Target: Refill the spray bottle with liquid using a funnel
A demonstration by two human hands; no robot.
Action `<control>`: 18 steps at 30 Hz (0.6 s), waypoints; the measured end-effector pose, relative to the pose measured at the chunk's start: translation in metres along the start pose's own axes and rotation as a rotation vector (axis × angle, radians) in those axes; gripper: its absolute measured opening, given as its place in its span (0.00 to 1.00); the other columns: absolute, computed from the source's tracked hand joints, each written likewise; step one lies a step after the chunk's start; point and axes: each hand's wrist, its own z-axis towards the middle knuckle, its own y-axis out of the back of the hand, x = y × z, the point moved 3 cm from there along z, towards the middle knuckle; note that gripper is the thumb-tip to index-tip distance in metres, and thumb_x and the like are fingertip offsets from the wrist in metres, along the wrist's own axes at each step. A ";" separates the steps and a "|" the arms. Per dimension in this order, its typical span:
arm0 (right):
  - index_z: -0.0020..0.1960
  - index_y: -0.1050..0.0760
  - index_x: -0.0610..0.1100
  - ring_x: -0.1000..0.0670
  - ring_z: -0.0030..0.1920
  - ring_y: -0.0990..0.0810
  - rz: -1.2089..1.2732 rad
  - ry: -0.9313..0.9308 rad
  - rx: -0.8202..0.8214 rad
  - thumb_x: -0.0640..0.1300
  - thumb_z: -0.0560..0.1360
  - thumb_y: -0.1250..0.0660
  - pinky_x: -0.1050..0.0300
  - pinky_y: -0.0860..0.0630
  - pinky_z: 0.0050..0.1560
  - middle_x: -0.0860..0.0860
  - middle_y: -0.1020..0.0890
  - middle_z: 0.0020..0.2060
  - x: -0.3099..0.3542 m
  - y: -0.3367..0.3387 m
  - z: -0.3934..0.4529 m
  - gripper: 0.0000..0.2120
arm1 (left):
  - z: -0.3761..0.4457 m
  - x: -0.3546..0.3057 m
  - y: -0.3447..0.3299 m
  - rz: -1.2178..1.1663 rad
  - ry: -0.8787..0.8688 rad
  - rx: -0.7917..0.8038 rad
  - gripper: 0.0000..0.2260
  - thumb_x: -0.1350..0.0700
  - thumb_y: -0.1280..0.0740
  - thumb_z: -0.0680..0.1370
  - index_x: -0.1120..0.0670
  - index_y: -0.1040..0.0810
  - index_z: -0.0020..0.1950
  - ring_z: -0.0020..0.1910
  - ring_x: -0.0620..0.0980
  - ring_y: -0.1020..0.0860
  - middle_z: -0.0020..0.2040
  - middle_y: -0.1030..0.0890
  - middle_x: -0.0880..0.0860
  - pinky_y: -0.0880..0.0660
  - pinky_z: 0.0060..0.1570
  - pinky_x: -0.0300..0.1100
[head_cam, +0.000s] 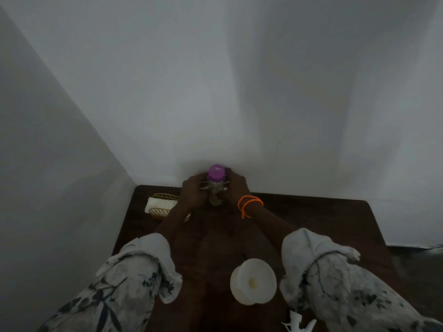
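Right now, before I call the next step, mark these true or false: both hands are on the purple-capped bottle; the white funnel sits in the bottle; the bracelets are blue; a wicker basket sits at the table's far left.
1. Both hands hold the purple-capped clear bottle: true; left hand and right hand grip its sides.
2. The white plastic funnel sits in the bottle: false; it rests on the dark wooden table, near the person.
3. The bracelets are blue: false; orange, on the right wrist.
4. A wicker basket sits far left: true.

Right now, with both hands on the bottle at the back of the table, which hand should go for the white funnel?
Right, probably. The white plastic funnel lies on the dark wooden table beside the right sleeve; the left hand can keep holding the clear purple-capped bottle while the right hand lets go.
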 end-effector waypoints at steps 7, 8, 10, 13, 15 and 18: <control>0.62 0.25 0.39 0.46 0.42 0.20 -0.039 -0.098 0.076 0.35 0.62 0.19 0.51 0.19 0.47 0.43 0.21 0.48 -0.007 0.032 -0.026 0.30 | -0.029 0.001 -0.005 -0.108 0.130 -0.101 0.28 0.58 0.23 0.74 0.58 0.26 0.72 0.65 0.55 0.22 0.66 0.20 0.58 0.25 0.66 0.51; 0.60 0.23 0.39 0.46 0.42 0.19 -0.049 -0.099 0.062 0.36 0.62 0.19 0.53 0.19 0.48 0.43 0.19 0.48 -0.007 0.041 -0.036 0.28 | -0.039 -0.001 -0.005 -0.128 0.159 -0.142 0.28 0.59 0.24 0.74 0.59 0.27 0.73 0.65 0.55 0.22 0.67 0.21 0.58 0.25 0.66 0.51; 0.55 0.20 0.40 0.48 0.42 0.18 -0.102 -0.095 0.045 0.38 0.63 0.19 0.58 0.22 0.49 0.45 0.16 0.46 -0.008 0.060 -0.058 0.22 | -0.059 -0.007 -0.006 -0.091 0.187 -0.183 0.23 0.59 0.24 0.74 0.58 0.23 0.69 0.62 0.55 0.21 0.63 0.19 0.57 0.25 0.63 0.47; 0.49 0.16 0.43 0.54 0.41 0.19 -0.125 -0.131 0.034 0.43 0.66 0.20 0.61 0.25 0.47 0.48 0.14 0.42 -0.013 0.089 -0.102 0.13 | -0.093 -0.018 -0.007 -0.070 0.242 0.016 0.09 0.51 0.24 0.74 0.48 0.17 0.53 0.51 0.50 0.16 0.50 0.14 0.50 0.21 0.55 0.44; 0.47 0.15 0.47 0.57 0.41 0.19 -0.136 -0.163 0.038 0.46 0.68 0.21 0.66 0.25 0.46 0.52 0.14 0.40 -0.014 0.105 -0.129 0.09 | -0.117 -0.028 -0.008 -0.116 0.260 0.231 0.05 0.49 0.25 0.75 0.46 0.15 0.50 0.49 0.46 0.16 0.47 0.14 0.47 0.19 0.54 0.46; 0.45 0.13 0.47 0.62 0.34 0.20 -0.129 -0.232 0.098 0.48 0.70 0.23 0.71 0.27 0.40 0.55 0.15 0.36 -0.016 0.119 -0.172 0.06 | -0.153 -0.047 -0.011 -0.115 0.234 0.380 0.07 0.52 0.25 0.76 0.49 0.14 0.53 0.52 0.48 0.16 0.50 0.14 0.50 0.19 0.57 0.49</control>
